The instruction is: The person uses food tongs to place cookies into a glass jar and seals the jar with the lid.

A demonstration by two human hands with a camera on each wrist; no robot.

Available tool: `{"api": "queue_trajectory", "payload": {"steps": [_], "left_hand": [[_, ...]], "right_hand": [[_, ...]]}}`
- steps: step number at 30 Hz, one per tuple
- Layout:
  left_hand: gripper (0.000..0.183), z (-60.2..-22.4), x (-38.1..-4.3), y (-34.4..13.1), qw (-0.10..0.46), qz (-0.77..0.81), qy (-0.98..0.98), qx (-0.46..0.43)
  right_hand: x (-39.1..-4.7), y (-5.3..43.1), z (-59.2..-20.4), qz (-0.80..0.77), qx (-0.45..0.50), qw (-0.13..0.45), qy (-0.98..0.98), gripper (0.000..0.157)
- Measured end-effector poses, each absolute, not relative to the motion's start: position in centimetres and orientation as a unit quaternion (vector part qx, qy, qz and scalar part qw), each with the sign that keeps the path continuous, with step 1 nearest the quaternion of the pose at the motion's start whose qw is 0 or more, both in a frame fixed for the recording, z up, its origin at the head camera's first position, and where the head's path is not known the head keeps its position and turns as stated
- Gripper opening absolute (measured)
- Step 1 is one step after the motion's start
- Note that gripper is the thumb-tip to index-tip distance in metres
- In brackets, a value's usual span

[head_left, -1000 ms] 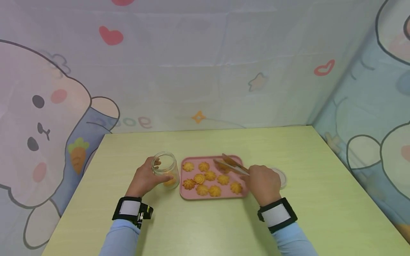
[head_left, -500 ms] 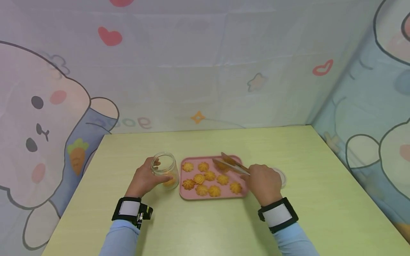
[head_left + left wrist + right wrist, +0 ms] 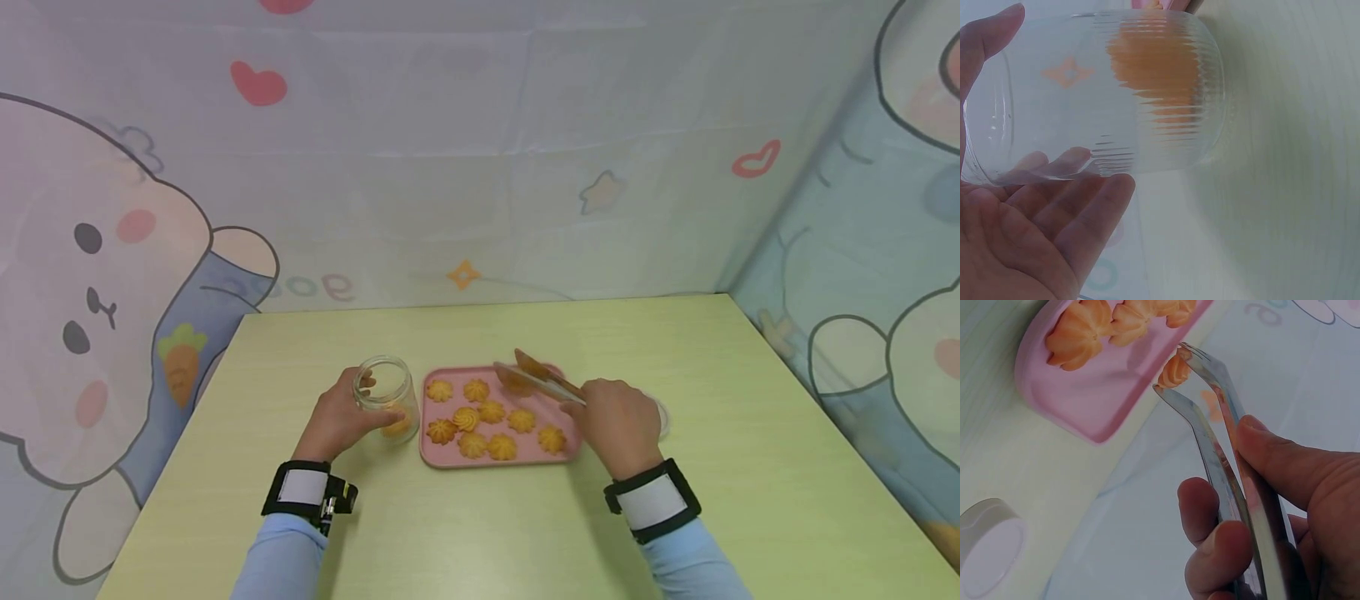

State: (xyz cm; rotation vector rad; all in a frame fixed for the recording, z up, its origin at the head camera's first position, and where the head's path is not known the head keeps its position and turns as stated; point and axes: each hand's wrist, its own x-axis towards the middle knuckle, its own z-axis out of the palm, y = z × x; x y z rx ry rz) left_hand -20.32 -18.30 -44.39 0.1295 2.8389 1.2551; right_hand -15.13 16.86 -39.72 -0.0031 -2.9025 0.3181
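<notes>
My left hand (image 3: 341,421) grips a clear ribbed glass jar (image 3: 1029,119), open at the top, its thumb and fingers on either side. Golden cookie (image 3: 1157,62) shows through the glass near the jar's bottom. My right hand (image 3: 618,425) holds metal tongs (image 3: 1260,494) over the far right corner of a pink tray (image 3: 1091,406). Between the tong tips is a ridged, swirled cookie (image 3: 1174,372), seen beyond the tray's edge in the right wrist view. Several more piped cookies (image 3: 491,412) lie spread over the tray.
A round white lid (image 3: 991,556) lies on the pale yellow table (image 3: 465,533), right of the tray and partly behind my right hand in the head view. The jar is close to the tray's left edge. A cartoon-printed cloth (image 3: 420,108) hangs behind the table.
The tong tips have risen slightly and shifted a little left over the far part of the tray. My left hand and the jar have stayed put.
</notes>
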Motion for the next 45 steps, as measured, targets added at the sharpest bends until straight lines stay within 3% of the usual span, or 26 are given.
{"api": "queue_trajectory", "payload": {"steps": [45], "left_hand": [[0.096,-44.4,-20.3,-18.3,0.015,0.409,0.911,0.041]], "right_hand": [[-14.3,11.5,-33.6,0.09,0.091,0.202,-0.971,0.031]]}}
